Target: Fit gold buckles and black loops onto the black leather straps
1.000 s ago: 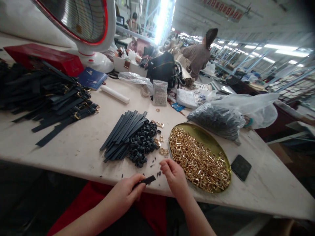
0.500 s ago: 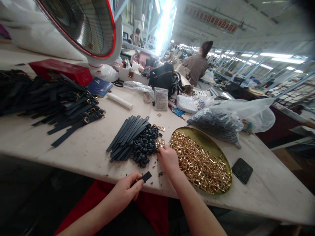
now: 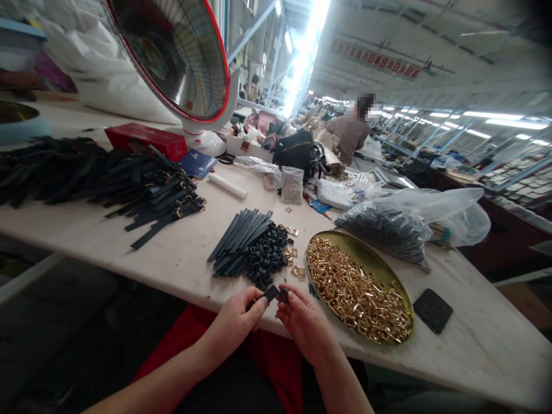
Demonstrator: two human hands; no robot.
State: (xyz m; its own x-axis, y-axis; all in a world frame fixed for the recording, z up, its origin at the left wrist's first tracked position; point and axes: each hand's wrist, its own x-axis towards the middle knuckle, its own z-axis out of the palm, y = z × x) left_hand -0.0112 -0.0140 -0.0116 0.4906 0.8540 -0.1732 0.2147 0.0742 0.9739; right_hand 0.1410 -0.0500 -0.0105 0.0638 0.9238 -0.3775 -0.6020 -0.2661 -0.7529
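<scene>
My left hand (image 3: 238,315) is closed round a black strap (image 3: 271,294), whose flat end sticks out past the fingertips. Pinched in my right hand (image 3: 305,322) is a small black loop (image 3: 283,295), very near the strap's end; whether they touch I cannot tell. Just beyond the hands lies a heap of similar black loops (image 3: 267,253), beside a bundle of flat black straps (image 3: 237,238). A few gold buckles (image 3: 297,271) rest right of the loops. Many more gold metal pieces (image 3: 357,293) fill a round gold tray (image 3: 371,253) to my right.
Black straps with gold buckles (image 3: 164,195) are piled at the left. A fan-shaped heater (image 3: 181,63), red box (image 3: 146,141) and white tube (image 3: 227,186) stand or lie behind. A filled plastic bag (image 3: 388,224) and black phone-like slab (image 3: 433,310) are rightward. A person (image 3: 347,135) is in the background.
My right hand has come back from beside the loops and buckles to my left hand, now with a loop in it. My left hand has risen slightly with the strap. The view has shifted left.
</scene>
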